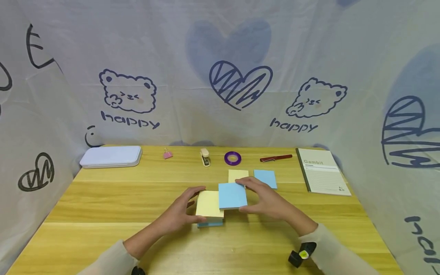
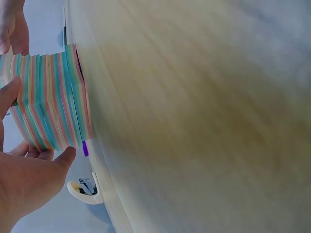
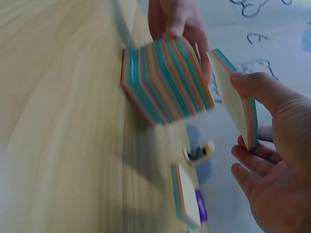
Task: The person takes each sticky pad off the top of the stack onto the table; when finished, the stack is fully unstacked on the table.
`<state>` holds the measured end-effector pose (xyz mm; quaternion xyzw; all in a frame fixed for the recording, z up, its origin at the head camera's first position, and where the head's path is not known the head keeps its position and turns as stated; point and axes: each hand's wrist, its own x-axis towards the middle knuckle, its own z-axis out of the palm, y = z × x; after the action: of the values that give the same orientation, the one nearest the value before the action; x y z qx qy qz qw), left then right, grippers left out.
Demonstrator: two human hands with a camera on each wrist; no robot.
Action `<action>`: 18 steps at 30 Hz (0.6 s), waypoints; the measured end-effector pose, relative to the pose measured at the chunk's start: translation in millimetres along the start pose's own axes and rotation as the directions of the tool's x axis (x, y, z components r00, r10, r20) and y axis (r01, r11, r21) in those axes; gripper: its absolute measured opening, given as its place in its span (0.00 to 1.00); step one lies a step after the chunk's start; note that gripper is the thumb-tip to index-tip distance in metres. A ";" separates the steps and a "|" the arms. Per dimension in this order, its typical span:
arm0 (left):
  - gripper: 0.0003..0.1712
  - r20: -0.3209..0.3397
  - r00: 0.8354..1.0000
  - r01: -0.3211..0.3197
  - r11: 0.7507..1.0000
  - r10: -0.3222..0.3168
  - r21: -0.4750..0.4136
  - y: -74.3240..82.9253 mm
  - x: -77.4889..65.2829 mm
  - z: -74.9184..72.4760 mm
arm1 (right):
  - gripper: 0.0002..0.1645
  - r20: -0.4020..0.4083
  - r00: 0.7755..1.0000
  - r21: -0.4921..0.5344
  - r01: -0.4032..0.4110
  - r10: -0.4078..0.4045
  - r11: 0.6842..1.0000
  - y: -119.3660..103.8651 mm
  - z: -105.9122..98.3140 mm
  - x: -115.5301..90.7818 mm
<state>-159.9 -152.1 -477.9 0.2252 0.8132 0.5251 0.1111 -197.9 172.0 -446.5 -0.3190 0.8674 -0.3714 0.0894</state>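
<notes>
A tall stack of sticky note pads stands on the table, yellow on top, with teal, pink and cream stripes down its sides in both wrist views. My left hand grips this stack between thumb and fingers, near its upper part. Between the thumb and fingers of my right hand is a single blue-topped sticky note pad, its pale underside facing the right wrist camera. That pad is tilted and apart from the stack's top in the right wrist view.
Behind the hands lie a yellow pad and a blue pad. Along the back are a white case, pink binder clip, cream stapler, purple tape roll, dark red pen and a notebook. Printed cloth surrounds the table.
</notes>
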 end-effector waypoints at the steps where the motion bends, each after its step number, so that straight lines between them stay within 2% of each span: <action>1: 0.52 0.001 1.000 0.002 1.000 -0.002 0.000 0.1 0.0 -0.1 | 0.49 -0.010 1.000 0.011 -0.004 0.004 1.000 4.2 -3.1 -3.1; 7: 0.53 -0.004 1.000 0.012 1.000 -0.012 -0.007 -0.1 0.2 0.4 | 0.48 -0.047 0.997 0.120 -0.050 0.056 0.992 30.3 -24.1 -22.1; 10: 0.53 -0.006 1.000 0.018 1.000 -0.018 -0.009 -0.6 0.5 0.6 | 0.49 -0.066 0.995 0.141 -0.070 0.080 0.987 45.7 -35.7 -31.5; 14: 0.53 -0.007 1.000 0.020 1.000 -0.020 -0.010 -1.1 0.7 0.7 | 0.49 -0.088 0.990 0.128 -0.096 0.107 0.987 69.3 -52.8 -43.1; 18: 0.53 -0.005 1.000 0.020 1.000 -0.020 -0.013 -1.1 1.0 0.7 | 0.50 -0.094 0.981 0.082 -0.162 0.169 0.983 91.9 -73.0 -52.4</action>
<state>-160.7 -151.4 -479.1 0.2151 0.8122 0.5298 0.1158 -230.4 295.2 -463.6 -0.2231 0.8801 -0.4099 0.0877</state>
